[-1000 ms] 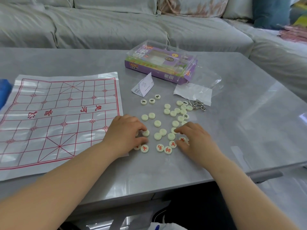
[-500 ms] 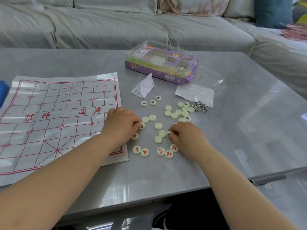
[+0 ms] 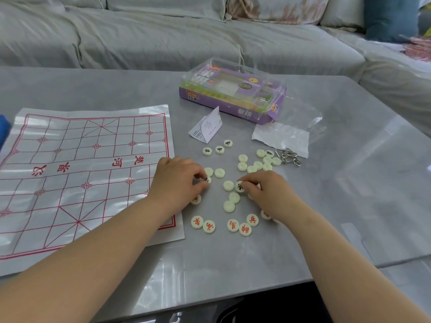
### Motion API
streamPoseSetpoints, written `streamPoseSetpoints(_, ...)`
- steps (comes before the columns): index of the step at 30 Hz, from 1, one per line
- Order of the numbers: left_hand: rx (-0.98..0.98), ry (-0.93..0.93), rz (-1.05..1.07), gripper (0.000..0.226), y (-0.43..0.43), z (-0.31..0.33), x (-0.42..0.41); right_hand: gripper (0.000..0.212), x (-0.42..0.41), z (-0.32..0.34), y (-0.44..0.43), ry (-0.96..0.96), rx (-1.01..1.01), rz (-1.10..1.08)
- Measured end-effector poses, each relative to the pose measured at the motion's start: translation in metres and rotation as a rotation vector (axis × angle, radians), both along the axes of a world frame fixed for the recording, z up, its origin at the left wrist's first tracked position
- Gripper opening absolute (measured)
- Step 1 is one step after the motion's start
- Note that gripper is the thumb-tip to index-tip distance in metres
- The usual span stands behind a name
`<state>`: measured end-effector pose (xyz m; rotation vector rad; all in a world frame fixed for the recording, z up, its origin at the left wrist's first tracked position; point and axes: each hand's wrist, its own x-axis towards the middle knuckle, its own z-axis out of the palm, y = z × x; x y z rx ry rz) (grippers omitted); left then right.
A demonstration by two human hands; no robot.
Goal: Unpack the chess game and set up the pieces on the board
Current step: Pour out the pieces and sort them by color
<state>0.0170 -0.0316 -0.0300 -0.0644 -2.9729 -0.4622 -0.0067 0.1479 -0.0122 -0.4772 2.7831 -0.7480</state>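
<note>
**Mid-sort, nothing on the board yet**

We're at the flip-and-sort step. Our left hand (image 3: 179, 180) pinches a black-marked piece (image 3: 206, 179) and our right hand (image 3: 263, 194) pinches a second piece (image 3: 239, 186), both on the desk (image 3: 326, 206). The board (image 3: 81, 171) lies at 9 o'clock with no pieces showing. Next up, probably: carry them over.

**Hand and Arm Position**

Both forearms are bare and reach forward from the bottom edge of the view, converging toward the centre. The left forearm (image 3: 93, 252) enters from the lower left. The right forearm (image 3: 338, 264) enters from the lower right. The left hand (image 3: 179, 180) is palm down with fingers curled; thumb and forefinger pinch a round piece (image 3: 206, 179). The right hand (image 3: 268, 194) is palm down with fingers curled; its fingertips grip a second round piece (image 3: 239, 186). The hands are near each other, not touching.
</note>
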Motion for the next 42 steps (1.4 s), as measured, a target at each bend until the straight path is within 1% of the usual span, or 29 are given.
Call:
streamPoseSetpoints(3,-0.018,0.021,0.004,0.023,-0.007,0.002,-0.006,0.027,-0.016,0.004,-0.013,0.067,-0.031,-0.007)
streamPoseSetpoints(5,-0.016,0.019,0.009,0.025,-0.011,0.002,-0.009,0.027,-0.028,0.004,-0.021,0.071,-0.023,-0.011)
streamPoseSetpoints(9,-0.014,-0.003,0.014,0.035,-0.011,-0.001,-0.015,0.028,-0.049,-0.007,-0.034,0.055,0.091,0.005)
streamPoseSetpoints(15,-0.003,0.031,0.043,0.029,-0.021,-0.007,-0.027,0.029,-0.063,-0.009,-0.044,0.165,0.191,0.059)
streamPoseSetpoints(20,0.071,0.061,0.12,0.026,-0.034,-0.01,-0.05,0.029,-0.07,-0.014,-0.044,0.213,0.115,0.002)
streamPoseSetpoints(23,0.111,0.082,0.13,0.025,-0.033,-0.01,-0.061,0.024,-0.068,-0.015,-0.041,0.272,0.015,-0.047)
streamPoseSetpoints(26,0.093,0.112,0.105,0.028,-0.032,-0.01,-0.059,0.018,-0.058,-0.011,-0.038,0.314,-0.045,0.006)
streamPoseSetpoints(28,0.116,0.148,0.051,0.028,-0.031,-0.009,-0.05,0.016,-0.049,-0.01,-0.036,0.3,-0.027,0.097)
streamPoseSetpoints(30,0.129,0.158,-0.056,0.032,-0.028,-0.006,-0.041,0.018,-0.043,-0.01,-0.035,0.266,0.016,0.159)
streamPoseSetpoints(33,0.03,0.047,-0.172,0.037,-0.018,-0.007,-0.038,0.028,-0.039,-0.011,-0.036,0.209,0.11,0.201)
streamPoseSetpoints(35,-0.006,0.009,-0.162,0.034,-0.013,-0.01,-0.042,0.031,-0.039,-0.01,-0.04,0.2,0.163,0.214)
streamPoseSetpoints(38,-0.027,0.052,-0.118,0.029,-0.011,-0.011,-0.047,0.03,-0.042,-0.009,-0.044,0.24,0.204,0.224)
streamPoseSetpoints(41,-0.036,0.078,-0.095,0.036,-0.013,-0.011,-0.045,0.029,-0.044,-0.008,-0.042,0.232,0.161,0.194)
streamPoseSetpoints(42,-0.019,0.066,-0.077,0.035,-0.016,-0.01,-0.043,0.029,-0.045,-0.008,-0.041,0.215,0.146,0.18)
